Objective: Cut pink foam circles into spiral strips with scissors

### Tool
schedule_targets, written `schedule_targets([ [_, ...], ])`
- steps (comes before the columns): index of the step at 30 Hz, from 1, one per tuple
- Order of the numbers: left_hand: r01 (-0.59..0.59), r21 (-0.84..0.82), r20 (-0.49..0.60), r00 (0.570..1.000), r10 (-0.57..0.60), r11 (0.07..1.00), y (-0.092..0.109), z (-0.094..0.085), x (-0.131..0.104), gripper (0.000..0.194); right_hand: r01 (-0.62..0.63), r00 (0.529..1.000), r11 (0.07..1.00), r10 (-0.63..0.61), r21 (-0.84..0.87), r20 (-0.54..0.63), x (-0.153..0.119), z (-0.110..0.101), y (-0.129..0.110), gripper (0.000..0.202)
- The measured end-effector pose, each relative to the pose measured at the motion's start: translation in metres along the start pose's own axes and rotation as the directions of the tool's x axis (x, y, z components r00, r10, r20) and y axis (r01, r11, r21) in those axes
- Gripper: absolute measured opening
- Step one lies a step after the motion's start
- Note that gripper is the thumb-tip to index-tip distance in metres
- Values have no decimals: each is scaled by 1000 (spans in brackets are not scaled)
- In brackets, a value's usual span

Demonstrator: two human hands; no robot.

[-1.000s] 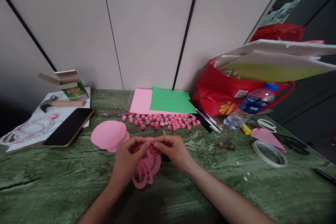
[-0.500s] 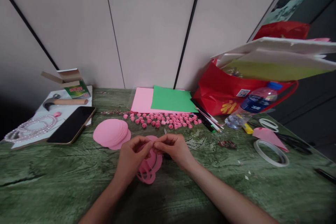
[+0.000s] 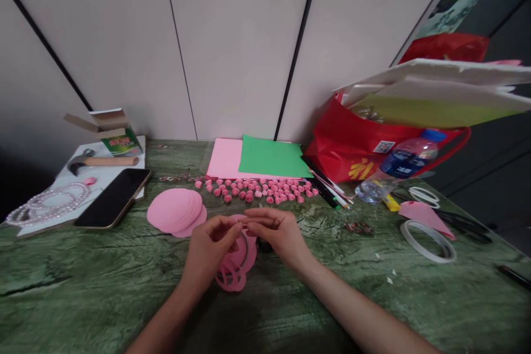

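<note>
My left hand and my right hand meet fingertip to fingertip near the middle of the table. Both pinch a pink paper strip, largely hidden by the fingers. Below them lies a cut pink paper spiral. To the left is a stack of pink paper circles. Beyond my hands, several small rolled pink paper roses are spread in rows. A dark-handled tool lies partly hidden beneath my right hand.
Pink and green sheets lie at the back. On the left are a phone, hammer, beads and small box. On the right are a red bag, bottle, tape roll and pens.
My right hand's fingers have straightened and lifted a little over the fingertips of my left hand. My left hand is nearly unmoved.
</note>
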State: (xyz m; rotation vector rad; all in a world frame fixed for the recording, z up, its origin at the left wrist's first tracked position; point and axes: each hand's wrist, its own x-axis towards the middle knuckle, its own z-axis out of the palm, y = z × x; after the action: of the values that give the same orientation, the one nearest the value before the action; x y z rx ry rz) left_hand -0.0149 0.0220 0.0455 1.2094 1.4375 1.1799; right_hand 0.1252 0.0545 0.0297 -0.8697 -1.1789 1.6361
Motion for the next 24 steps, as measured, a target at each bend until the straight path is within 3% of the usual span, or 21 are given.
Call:
schedule_targets([
  [6,29,-18,-26,999,-29,999,4,0,-2,26,8,1000,1000,-8,12,-18,0,-1,0,29],
  [24,1,-84,59,998,4,996,0,-1,-1,21,53,991,997,-58,-48,-122,0,1,-4,36],
])
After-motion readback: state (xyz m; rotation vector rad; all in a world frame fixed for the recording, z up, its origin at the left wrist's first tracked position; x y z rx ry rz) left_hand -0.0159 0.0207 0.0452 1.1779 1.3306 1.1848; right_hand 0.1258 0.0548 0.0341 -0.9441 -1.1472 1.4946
